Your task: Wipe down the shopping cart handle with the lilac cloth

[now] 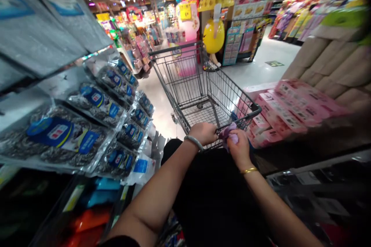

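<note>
In front of me stands a grey wire shopping cart (211, 96), its basket bare down to the mesh floor. My left hand (203, 132), with a pale bangle at the wrist, is closed over the cart's handle. A crumpled light purple cloth (232, 136) lies at the handle just right of it. My right hand (239, 148), with a gold bracelet below it, is closed on this cloth, pressed close to the handle. Whether the right fingers also grip the handle is hidden by the cloth.
Shelves on the left carry grey bags with blue labels (62, 133). Pink packages (285, 110) are stacked low at the right, below tan packs (336, 56). A yellow balloon-like figure (213, 36) stands by a pillar ahead. White aisle floor (147, 85) runs forward, left of the cart.
</note>
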A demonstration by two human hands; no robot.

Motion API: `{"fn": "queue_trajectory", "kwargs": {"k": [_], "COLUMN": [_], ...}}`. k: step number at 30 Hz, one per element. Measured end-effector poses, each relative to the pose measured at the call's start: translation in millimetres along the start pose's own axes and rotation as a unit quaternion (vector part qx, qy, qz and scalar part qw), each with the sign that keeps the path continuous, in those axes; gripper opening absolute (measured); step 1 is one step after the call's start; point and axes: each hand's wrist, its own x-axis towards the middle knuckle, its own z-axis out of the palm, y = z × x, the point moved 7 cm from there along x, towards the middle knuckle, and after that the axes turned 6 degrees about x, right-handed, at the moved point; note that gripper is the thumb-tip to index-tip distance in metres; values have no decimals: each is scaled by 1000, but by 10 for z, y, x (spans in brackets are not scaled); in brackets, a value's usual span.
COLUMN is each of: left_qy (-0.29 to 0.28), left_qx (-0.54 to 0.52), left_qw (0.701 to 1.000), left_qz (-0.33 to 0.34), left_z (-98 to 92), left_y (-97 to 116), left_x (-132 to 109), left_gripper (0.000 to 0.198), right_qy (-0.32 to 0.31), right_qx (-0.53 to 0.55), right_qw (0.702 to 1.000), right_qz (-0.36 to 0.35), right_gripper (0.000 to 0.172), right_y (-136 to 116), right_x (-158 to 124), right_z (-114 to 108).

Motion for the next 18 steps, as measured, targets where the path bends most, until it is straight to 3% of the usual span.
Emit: {"fn": "queue_trajectory", "kwargs": {"k": [4,10,15,18], "left_qy": [0,1,9,10], "left_qx": [-11,-9,-18,-24], "left_qw": [1000,1000,1000,1000], "left_qz": [3,9,9,2], "left_z": [-9,-29,-28,-34], "left_y": [-11,-18,-49,-71], "left_x": [-6,-34,-65,-94], "left_gripper": [27,27,28,28], "right_qy": [30,-5,57,65], "right_qx": [-4,-5,-4,-8], "right_qw": [1000,996,998,996], "right_qz": [-3,84,-3,60], "right_gripper": [16,20,18,22], "right_y": [-49,133,-161,19], "right_x": [121,10,217,219], "right_z": [-96,-7,-174,-173]}}
